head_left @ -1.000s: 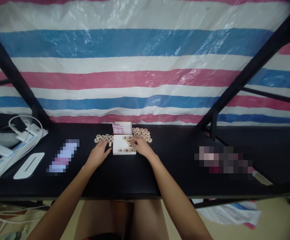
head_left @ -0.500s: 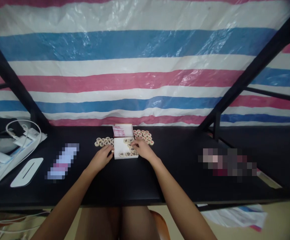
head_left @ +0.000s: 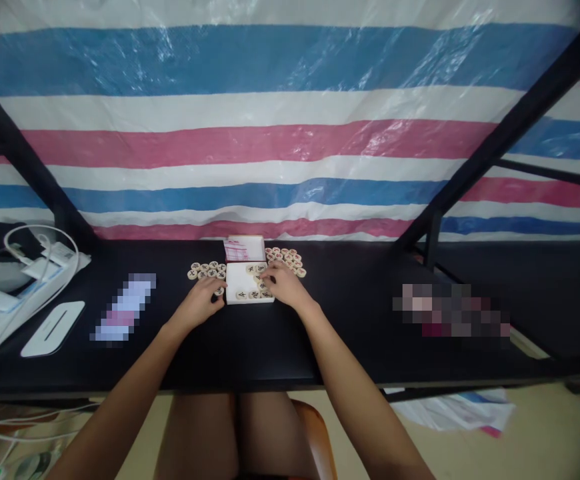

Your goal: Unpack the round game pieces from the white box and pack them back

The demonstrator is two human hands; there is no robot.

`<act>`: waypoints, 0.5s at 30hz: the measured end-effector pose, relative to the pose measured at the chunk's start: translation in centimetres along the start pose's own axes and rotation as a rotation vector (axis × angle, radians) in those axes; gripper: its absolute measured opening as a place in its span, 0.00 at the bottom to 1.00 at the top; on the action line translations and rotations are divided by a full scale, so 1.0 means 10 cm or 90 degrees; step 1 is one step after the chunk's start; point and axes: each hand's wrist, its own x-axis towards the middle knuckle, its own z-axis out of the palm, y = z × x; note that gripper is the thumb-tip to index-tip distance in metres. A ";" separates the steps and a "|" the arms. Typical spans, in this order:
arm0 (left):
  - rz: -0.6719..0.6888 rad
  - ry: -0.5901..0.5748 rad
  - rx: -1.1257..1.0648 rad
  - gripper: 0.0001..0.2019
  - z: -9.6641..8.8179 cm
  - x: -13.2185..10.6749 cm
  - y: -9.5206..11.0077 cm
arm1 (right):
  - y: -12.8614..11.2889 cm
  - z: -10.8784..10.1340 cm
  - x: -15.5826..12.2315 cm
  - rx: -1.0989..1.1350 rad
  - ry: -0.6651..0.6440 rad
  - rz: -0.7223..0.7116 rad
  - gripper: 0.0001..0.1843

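Note:
A white open box (head_left: 236,283) sits on the black tabletop with several round Chinese chess pieces (head_left: 255,294) lying along its right side and front. My left hand (head_left: 200,305) is just left of the box, its fingers curled around a single chess piece (head_left: 219,291). My right hand (head_left: 287,285) reaches over the box's right wall, fingers bent and closed at the pieces inside; what lies under the fingertips is hidden. More chess pieces with black characters (head_left: 203,270) are grouped left of the box, and red-marked pieces (head_left: 290,257) lie behind my right hand.
The box's lid (head_left: 246,249) stands open behind it. To the left are a blurred phone-like object (head_left: 127,307), a white flat device (head_left: 54,328) and a power strip with cables (head_left: 45,277). A blurred object (head_left: 450,310) lies right. Striped sheeting (head_left: 270,143) hangs behind.
My left hand has shifted slightly away from the box's left wall, and a chess piece shows between its fingers. My right hand stays over the box. The view has tilted down a little.

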 end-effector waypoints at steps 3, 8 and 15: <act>-0.028 -0.021 -0.032 0.10 -0.01 0.01 -0.02 | -0.07 -0.01 0.02 -0.052 0.001 -0.003 0.09; -0.017 -0.024 -0.042 0.06 -0.02 0.00 -0.02 | -0.16 0.02 0.05 -0.121 -0.036 0.013 0.08; -0.019 -0.024 0.010 0.11 -0.02 -0.09 0.01 | -0.26 0.05 0.09 -0.170 -0.055 0.081 0.09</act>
